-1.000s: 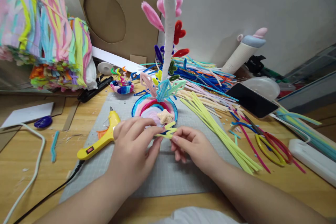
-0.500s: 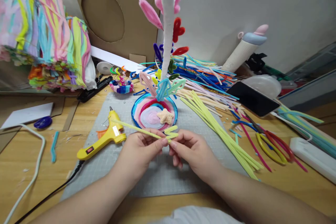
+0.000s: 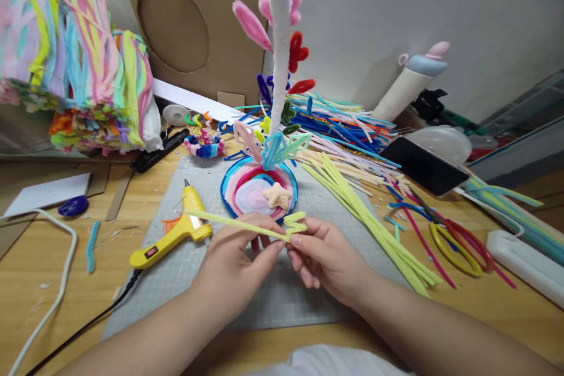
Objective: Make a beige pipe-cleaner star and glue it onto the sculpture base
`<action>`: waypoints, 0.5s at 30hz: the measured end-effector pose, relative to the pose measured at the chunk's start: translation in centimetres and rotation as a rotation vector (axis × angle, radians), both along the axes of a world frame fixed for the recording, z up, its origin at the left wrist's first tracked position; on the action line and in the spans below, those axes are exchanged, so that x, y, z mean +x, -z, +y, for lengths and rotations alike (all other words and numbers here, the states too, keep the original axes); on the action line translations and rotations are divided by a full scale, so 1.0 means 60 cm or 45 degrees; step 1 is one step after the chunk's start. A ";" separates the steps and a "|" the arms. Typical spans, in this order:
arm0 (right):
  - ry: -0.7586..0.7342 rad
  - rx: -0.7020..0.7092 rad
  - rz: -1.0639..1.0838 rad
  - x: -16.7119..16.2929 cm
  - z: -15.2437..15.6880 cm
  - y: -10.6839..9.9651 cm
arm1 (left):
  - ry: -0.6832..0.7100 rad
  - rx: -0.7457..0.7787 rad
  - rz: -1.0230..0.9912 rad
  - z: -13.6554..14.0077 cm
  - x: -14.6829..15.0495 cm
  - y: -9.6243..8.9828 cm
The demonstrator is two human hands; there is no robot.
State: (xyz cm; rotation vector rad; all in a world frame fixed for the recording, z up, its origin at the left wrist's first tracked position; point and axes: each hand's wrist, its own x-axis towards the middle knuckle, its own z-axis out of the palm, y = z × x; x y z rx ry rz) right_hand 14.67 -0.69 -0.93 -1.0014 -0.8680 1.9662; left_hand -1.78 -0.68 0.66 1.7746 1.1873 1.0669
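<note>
A pale yellow pipe cleaner is pinched between my two hands above the grey cutting mat. Its straight length runs left over my left hand. The zigzag-bent end rises by the fingertips of my right hand. Both hands are closed, thumbs against the strip. Just beyond them lies a round coil base in blue, pink and lilac, bearing a beige star. Pink, blue and green folded pipe-cleaner shapes stand at its back edge, near a white wrapped stem with coloured petals.
To the left lies a yellow hot glue gun with a black cord. Several yellow pipe cleaners lie right of my hands. Farther right are pliers, a phone and a white power strip. Bundled pipe cleaners stand back left.
Both hands have shifted slightly to the right with the yellow pipe cleaner. My left thumb now points more upright, and the zigzag end sits a little farther right.
</note>
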 end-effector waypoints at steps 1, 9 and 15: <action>-0.008 0.003 0.001 0.001 -0.001 0.000 | 0.001 0.055 0.021 -0.001 -0.001 0.000; -0.060 -0.059 0.127 -0.001 -0.005 -0.005 | 0.040 0.206 -0.045 -0.003 -0.004 -0.007; -0.066 -0.070 0.196 -0.002 -0.008 -0.004 | 0.058 0.239 -0.048 -0.004 -0.002 -0.009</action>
